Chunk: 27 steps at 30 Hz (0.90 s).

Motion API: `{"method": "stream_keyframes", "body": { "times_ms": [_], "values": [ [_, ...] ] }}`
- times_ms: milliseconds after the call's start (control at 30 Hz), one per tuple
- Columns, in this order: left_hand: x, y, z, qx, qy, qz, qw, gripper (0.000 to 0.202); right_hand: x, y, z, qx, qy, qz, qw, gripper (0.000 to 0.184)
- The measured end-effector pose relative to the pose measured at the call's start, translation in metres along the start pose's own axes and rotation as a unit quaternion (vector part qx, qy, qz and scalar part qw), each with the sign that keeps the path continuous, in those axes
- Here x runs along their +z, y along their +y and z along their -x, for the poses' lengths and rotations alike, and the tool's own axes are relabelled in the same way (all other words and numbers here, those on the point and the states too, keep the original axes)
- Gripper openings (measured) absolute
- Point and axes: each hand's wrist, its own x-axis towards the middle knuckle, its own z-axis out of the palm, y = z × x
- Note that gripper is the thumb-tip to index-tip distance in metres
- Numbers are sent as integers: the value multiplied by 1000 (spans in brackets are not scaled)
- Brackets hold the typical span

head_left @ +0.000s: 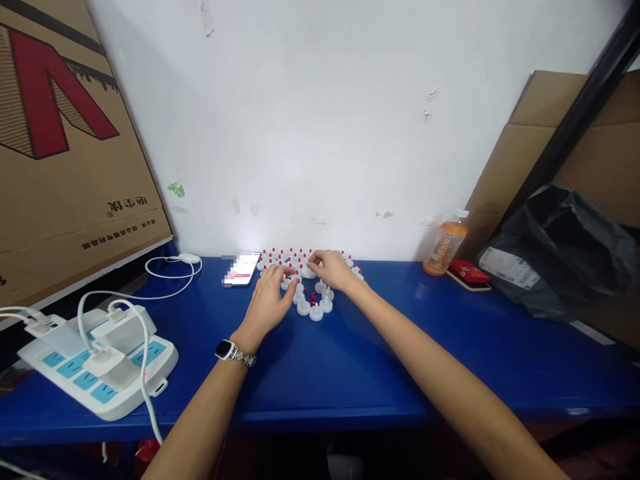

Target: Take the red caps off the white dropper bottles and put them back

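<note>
Near the blue desk's point(375, 377) front left corner, a white plastic power strip point(75, 369) was placed. By the back edge, round white plastic caps point(316, 312), many red-tipped, were reached by half-curled left hand point(270, 295) and right hand point(331, 268); their grip could not be told.

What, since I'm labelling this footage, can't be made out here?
In the head view:
- Right hand: exact hold, too small.
- White caps: some partly hidden by the left hand.
- Phone: screen text, pixelated and too small.
- Printed carton: cut off by left edge.

Head view down onto the hands point(271, 297)
</note>
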Motion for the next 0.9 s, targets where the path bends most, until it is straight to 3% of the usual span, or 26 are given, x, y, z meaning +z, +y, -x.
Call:
{"method": "stream_keyframes", "body": {
  "times_ms": [133,233,367,467,667,800,900],
  "values": [
    [4,4,1,19,-6,11,1000,35,-4,-7,21,32,30,-245,968,26],
    [8,5,2,22,-37,36,998,35,-4,-15,39,35,18,-307,951,33],
    [9,7,3,45,-46,45,997,35,-5,-26,51,-16,12,-177,984,35],
    [6,10,2,76,-43,29,996,31,-5,-29,50,-44,6,-144,989,39],
    [-4,2,-1,54,6,13,998,37,-8,-13,40,74,45,-132,987,45],
    [-3,-6,-1,46,-6,-3,999,36,-9,-8,44,10,-11,15,1000,42],
    [3,-7,0,44,-38,-9,998,36,-7,-10,44,-6,-40,46,998,32]
  ]
}}
